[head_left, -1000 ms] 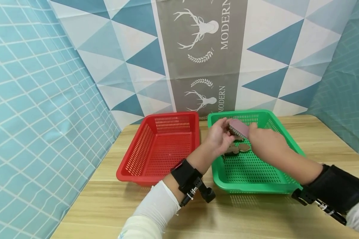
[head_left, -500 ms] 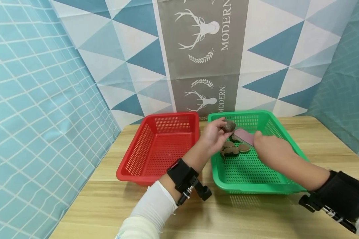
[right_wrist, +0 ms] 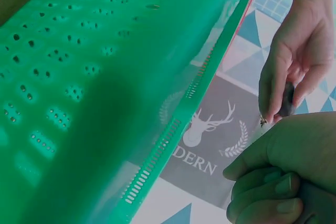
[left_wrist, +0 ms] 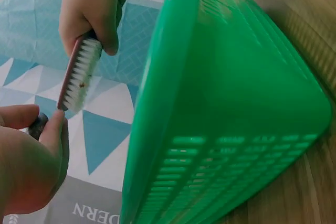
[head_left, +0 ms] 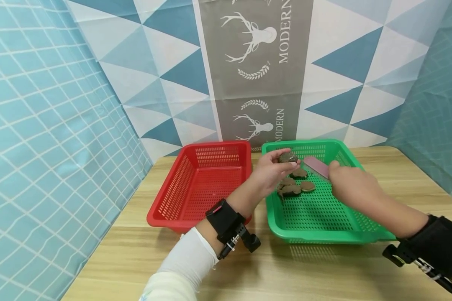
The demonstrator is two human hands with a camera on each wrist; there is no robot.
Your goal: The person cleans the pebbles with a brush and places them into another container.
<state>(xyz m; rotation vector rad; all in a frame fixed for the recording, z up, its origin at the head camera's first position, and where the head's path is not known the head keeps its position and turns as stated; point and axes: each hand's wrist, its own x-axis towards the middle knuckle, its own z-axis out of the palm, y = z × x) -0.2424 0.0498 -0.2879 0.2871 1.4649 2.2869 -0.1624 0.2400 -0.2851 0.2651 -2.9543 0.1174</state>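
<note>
My left hand pinches a dark brown, rounded, clam-like thing between thumb and fingers, above the left rear part of the green basket. In the left wrist view this clam-like thing shows only partly between the fingers. My right hand grips a pink scrubbing brush with white bristles. The bristles face sideways, and the brush tip is a short way from the left hand. Several mud-coated lumps lie on the basket floor below. In the right wrist view the right hand hides most of the brush.
To the left, a red basket stands close beside the green one on the wooden table. A patterned cloth hangs behind both baskets, and a blue checked sheet hangs at the left.
The brush first covered the clam-like thing, then drew away to the right with my right hand. My left hand has turned the clam-like thing slightly and still holds it.
</note>
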